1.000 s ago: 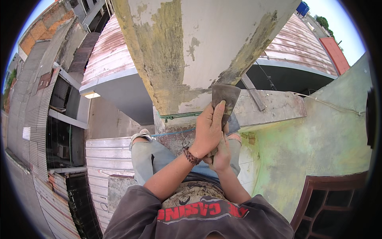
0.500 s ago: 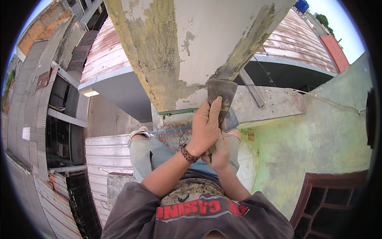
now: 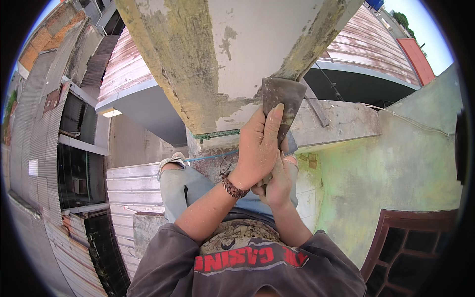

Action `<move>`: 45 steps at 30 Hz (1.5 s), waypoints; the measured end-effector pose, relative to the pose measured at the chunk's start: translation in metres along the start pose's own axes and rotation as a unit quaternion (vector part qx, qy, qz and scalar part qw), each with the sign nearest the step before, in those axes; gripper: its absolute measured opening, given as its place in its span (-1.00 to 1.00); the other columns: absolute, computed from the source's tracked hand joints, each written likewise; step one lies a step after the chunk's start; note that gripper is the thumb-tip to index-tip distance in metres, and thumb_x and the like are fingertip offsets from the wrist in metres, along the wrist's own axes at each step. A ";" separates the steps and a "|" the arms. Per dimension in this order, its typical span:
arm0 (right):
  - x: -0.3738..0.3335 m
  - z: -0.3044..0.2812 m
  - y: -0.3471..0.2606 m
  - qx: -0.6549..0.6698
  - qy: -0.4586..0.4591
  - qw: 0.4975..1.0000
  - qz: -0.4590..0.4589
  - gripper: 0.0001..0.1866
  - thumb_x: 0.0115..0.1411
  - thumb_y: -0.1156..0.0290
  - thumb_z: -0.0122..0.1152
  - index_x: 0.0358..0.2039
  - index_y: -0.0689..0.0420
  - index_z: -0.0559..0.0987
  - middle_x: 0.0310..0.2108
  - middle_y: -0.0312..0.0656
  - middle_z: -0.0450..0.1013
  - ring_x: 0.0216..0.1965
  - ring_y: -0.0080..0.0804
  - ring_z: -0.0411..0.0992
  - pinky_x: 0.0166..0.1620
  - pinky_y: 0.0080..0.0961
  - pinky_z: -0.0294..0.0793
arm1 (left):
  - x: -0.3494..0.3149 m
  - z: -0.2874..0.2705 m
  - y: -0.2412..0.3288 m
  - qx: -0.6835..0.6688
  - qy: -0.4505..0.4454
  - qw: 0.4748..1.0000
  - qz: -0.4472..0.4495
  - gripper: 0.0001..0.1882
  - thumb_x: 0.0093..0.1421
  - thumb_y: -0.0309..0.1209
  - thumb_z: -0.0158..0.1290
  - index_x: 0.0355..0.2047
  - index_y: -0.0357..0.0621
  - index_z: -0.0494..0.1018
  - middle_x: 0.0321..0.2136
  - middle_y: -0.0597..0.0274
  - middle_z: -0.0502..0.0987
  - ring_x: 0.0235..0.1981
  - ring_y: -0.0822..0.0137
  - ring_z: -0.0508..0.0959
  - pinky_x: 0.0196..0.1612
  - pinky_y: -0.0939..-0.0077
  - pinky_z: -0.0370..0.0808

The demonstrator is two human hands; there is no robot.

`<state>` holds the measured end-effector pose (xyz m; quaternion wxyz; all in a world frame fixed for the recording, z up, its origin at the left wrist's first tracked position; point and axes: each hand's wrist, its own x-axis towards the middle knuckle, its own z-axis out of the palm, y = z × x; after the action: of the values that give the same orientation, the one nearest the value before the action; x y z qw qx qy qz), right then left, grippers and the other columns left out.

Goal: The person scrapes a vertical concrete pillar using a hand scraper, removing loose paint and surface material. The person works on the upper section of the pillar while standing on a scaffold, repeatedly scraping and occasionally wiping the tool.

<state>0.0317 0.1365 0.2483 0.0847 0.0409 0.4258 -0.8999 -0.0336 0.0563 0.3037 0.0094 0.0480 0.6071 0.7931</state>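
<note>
Both my hands are closed on a wide scraper [image 3: 284,97] with a dark, worn metal blade. My left hand [image 3: 256,151] wraps it just below the blade, its thumb laid flat along the metal. Lower down, my right hand [image 3: 278,185] grips around the handle, which is mostly hidden by the fingers. The blade's far edge meets the right border of a plastered concrete slab [image 3: 257,54]. Yellowed, dark-stained strips run along both sides of that slab, and the middle is pale with patches of coating gone.
Below the slab is a narrow concrete ledge [image 3: 341,119] with a strip of wood [image 3: 316,110] lying on it. A green stained wall [image 3: 376,163] rises at the right, above a brown-framed window [image 3: 410,242]. Rusty corrugated roofs [image 3: 128,69] lie beyond and lower down.
Both hands have pushed the scraper away from me and slightly right, up along the slab's right edge. The grip looks the same, and the view has shifted a little.
</note>
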 end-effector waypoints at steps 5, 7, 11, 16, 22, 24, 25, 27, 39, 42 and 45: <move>-0.003 -0.009 0.007 -0.005 0.012 1.000 0.017 -0.60 0.44 0.08 -0.26 -0.23 0.16 0.40 -0.67 -0.28 0.30 -0.80 -0.59 0.19 -0.78 -0.67 0.08 | -0.007 0.003 -0.027 -0.009 0.034 0.999 0.030 -0.68 0.41 -0.20 -0.14 -0.23 -0.22 0.42 -0.51 0.38 0.49 -0.63 0.65 0.39 -0.59 0.71 0.34; -0.004 -0.006 0.002 -0.012 0.027 1.000 0.011 -0.61 0.44 0.09 -0.26 -0.23 0.15 0.40 -0.66 -0.28 0.30 -0.80 -0.59 0.20 -0.78 -0.67 0.09 | -0.002 0.007 -0.031 0.000 0.042 0.996 0.074 -0.68 0.41 -0.20 -0.15 -0.25 -0.22 0.41 -0.53 0.37 0.47 -0.67 0.62 0.40 -0.63 0.69 0.34; 0.000 0.004 -0.016 -0.032 0.007 0.999 -0.005 -0.61 0.43 0.08 -0.25 -0.23 0.15 0.39 -0.66 -0.28 0.31 -0.79 -0.59 0.19 -0.78 -0.67 0.09 | -0.002 0.008 0.002 -0.036 0.001 0.999 0.018 -0.69 0.41 -0.20 -0.15 -0.22 -0.22 0.41 -0.51 0.36 0.48 -0.65 0.60 0.42 -0.61 0.70 0.34; -0.004 -0.020 0.004 0.004 0.008 0.999 0.037 -0.63 0.43 0.10 -0.23 -0.28 0.13 0.40 -0.66 -0.28 0.31 -0.79 -0.61 0.18 -0.77 -0.69 0.09 | -0.001 0.010 -0.023 -0.016 0.021 0.999 0.036 -0.70 0.42 -0.21 -0.15 -0.29 -0.21 0.38 -0.55 0.35 0.47 -0.68 0.61 0.40 -0.65 0.68 0.31; -0.002 0.009 -0.025 -0.048 0.002 0.999 -0.002 -0.62 0.43 0.09 -0.24 -0.31 0.12 0.40 -0.67 -0.28 0.30 -0.79 -0.61 0.18 -0.77 -0.69 0.08 | 0.000 0.011 0.004 -0.059 0.002 0.998 0.024 -0.70 0.42 -0.21 -0.16 -0.26 -0.21 0.39 -0.53 0.35 0.47 -0.68 0.61 0.39 -0.65 0.70 0.31; -0.006 0.011 -0.023 -0.064 0.018 0.998 -0.006 -0.62 0.43 0.09 -0.24 -0.31 0.13 0.40 -0.68 -0.27 0.30 -0.80 -0.61 0.18 -0.78 -0.69 0.08 | -0.004 0.012 -0.018 -0.044 0.026 0.998 0.031 -0.70 0.42 -0.21 -0.15 -0.26 -0.20 0.40 -0.54 0.37 0.47 -0.69 0.62 0.38 -0.65 0.70 0.31; -0.005 0.012 -0.024 -0.060 0.017 0.998 -0.009 -0.61 0.43 0.08 -0.24 -0.31 0.13 0.40 -0.68 -0.27 0.30 -0.81 -0.60 0.18 -0.78 -0.69 0.08 | -0.003 0.014 -0.021 -0.032 0.039 0.998 0.040 -0.70 0.41 -0.20 -0.15 -0.26 -0.20 0.40 -0.55 0.38 0.46 -0.70 0.62 0.37 -0.66 0.69 0.31; -0.001 0.012 -0.029 -0.039 0.009 0.999 -0.005 -0.61 0.43 0.07 -0.24 -0.31 0.13 0.39 -0.68 -0.26 0.30 -0.81 -0.60 0.18 -0.78 -0.69 0.09 | 0.005 0.013 -0.004 -0.043 0.012 0.997 0.058 -0.69 0.42 -0.20 -0.15 -0.24 -0.20 0.40 -0.54 0.38 0.47 -0.69 0.63 0.38 -0.65 0.70 0.32; -0.007 0.020 -0.032 -0.025 0.028 0.999 0.030 -0.64 0.44 0.09 -0.26 -0.28 0.10 0.38 -0.67 -0.29 0.30 -0.80 -0.61 0.19 -0.78 -0.69 0.06 | -0.002 0.008 0.016 -0.069 -0.003 0.997 0.018 -0.68 0.41 -0.18 -0.15 -0.22 -0.21 0.39 -0.56 0.35 0.46 -0.68 0.59 0.41 -0.64 0.69 0.35; -0.012 0.018 -0.030 -0.044 0.019 0.999 0.025 -0.64 0.44 0.09 -0.26 -0.28 0.10 0.37 -0.67 -0.30 0.30 -0.80 -0.62 0.19 -0.78 -0.69 0.06 | -0.004 0.010 0.003 -0.059 0.018 0.998 0.030 -0.68 0.41 -0.17 -0.14 -0.25 -0.20 0.38 -0.57 0.34 0.46 -0.69 0.58 0.41 -0.64 0.69 0.35; -0.005 0.027 -0.040 -0.045 0.022 0.999 0.012 -0.64 0.44 0.09 -0.26 -0.29 0.09 0.37 -0.68 -0.29 0.30 -0.80 -0.62 0.18 -0.78 -0.68 0.05 | 0.001 0.013 0.018 -0.048 0.005 0.999 0.023 -0.67 0.41 -0.16 -0.15 -0.23 -0.20 0.38 -0.56 0.35 0.46 -0.69 0.58 0.42 -0.66 0.69 0.34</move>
<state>0.0294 0.1410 0.2967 0.0880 0.0616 0.4674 -0.8775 -0.0329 0.0637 0.3249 -0.0089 0.0576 0.5670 0.8217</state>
